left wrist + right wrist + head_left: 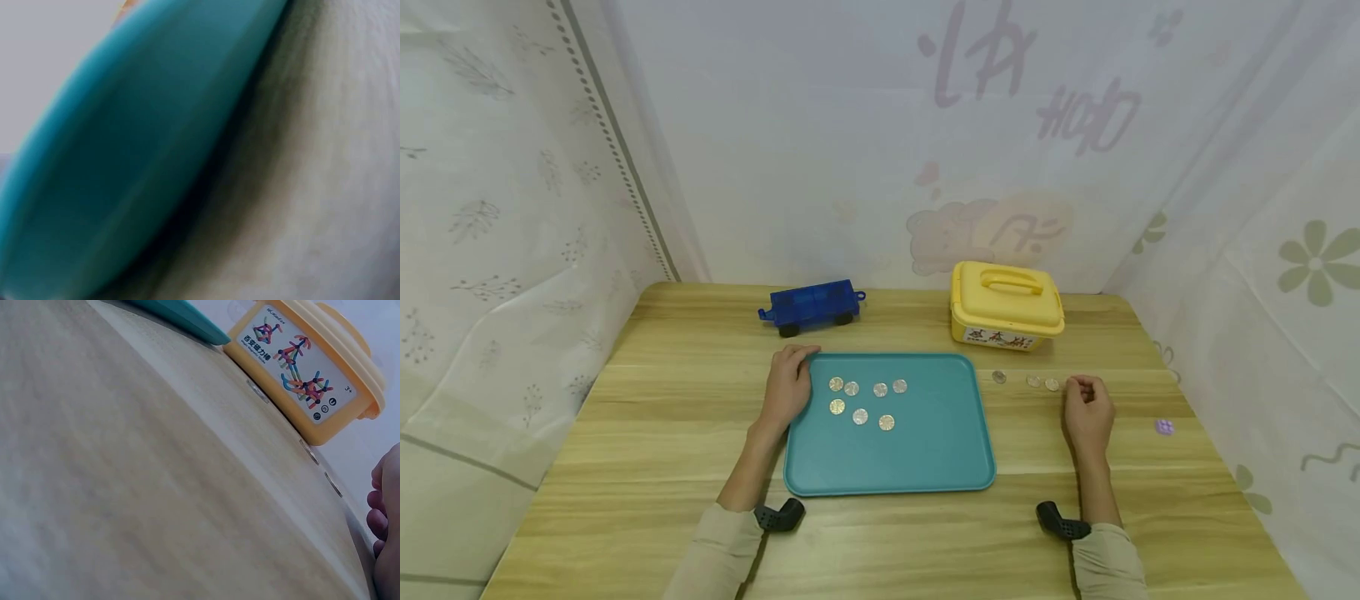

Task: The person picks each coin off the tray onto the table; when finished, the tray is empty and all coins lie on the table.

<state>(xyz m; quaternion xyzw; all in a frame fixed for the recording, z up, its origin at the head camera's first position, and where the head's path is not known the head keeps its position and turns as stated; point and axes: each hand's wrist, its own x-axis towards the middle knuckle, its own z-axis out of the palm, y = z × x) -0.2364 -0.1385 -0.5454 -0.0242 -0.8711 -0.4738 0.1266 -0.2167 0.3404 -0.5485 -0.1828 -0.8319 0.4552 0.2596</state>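
Observation:
A teal tray [895, 462] lies on the table with several gold- and silver-coloured coins [887, 422] in its upper left part. My left hand [786, 392] grips the tray's far left corner, its fingers bent at the rim. In the left wrist view the tray's side wall [144, 119] fills much of the picture. To the right of the tray, three coins [1033, 381] lie in a rough row on the wood. My right hand [1090, 412] rests just right of that row with its fingers curled in; I cannot tell whether a coin is hidden inside.
Behind the coin row stands a yellow lidded box [1006, 307] with a handle and a picture label. A blue toy wagon [812, 306] with black wheels sits beyond the tray. One small purple piece [1164, 427] lies near the table's right edge. Printed cloth [820, 167] hangs behind the table.

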